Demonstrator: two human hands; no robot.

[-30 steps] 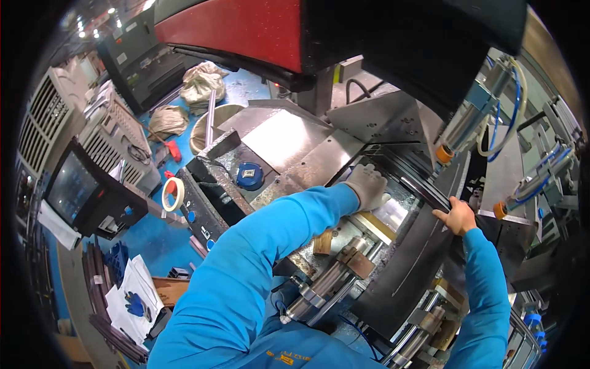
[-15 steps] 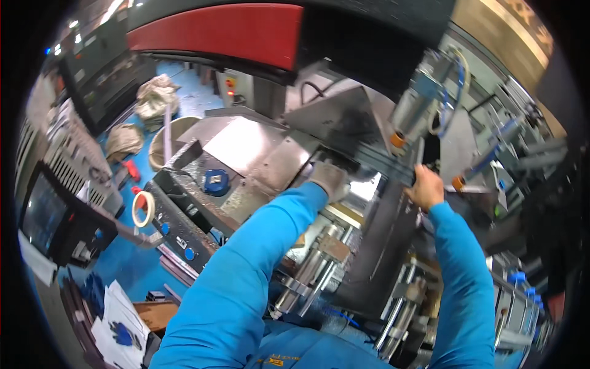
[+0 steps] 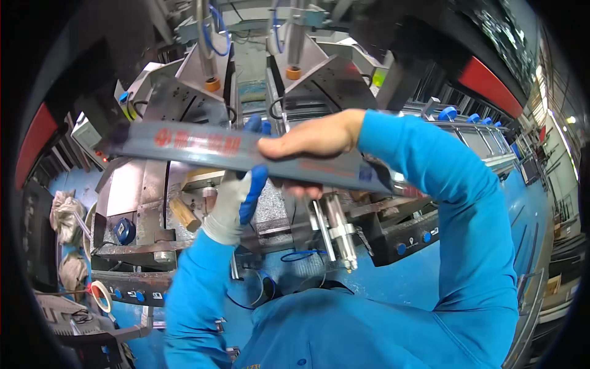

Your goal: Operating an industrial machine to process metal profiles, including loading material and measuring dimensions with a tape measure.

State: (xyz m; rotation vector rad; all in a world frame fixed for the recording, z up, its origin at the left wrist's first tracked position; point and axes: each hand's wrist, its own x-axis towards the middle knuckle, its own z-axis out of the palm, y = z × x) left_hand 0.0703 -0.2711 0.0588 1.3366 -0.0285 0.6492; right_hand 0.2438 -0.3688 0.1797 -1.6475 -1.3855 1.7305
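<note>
A long grey metal profile bar point(image 3: 184, 147) with red markings is held crosswise in front of the machine, close to the camera. My left hand point(image 3: 236, 197), in a grey and blue glove, grips it from below near its middle. My right hand point(image 3: 307, 140), bare, clamps over the top of the bar just right of the left hand. Both sleeves are bright blue. Behind the bar stand the machine's two angled steel heads point(image 3: 319, 77) with orange-tipped cylinders above them.
A steel machine bed point(image 3: 132, 190) lies below the bar, with a blue tape measure point(image 3: 123, 230) and a wooden block point(image 3: 183, 213) on it. A roll of tape point(image 3: 98, 295) and crumpled gloves point(image 3: 64, 209) lie lower left. A roller track point(image 3: 473, 132) runs off right.
The view has swung right and tilted. Both hands have lifted the grey bar off the machine and brought it up close, now held level across the view.
</note>
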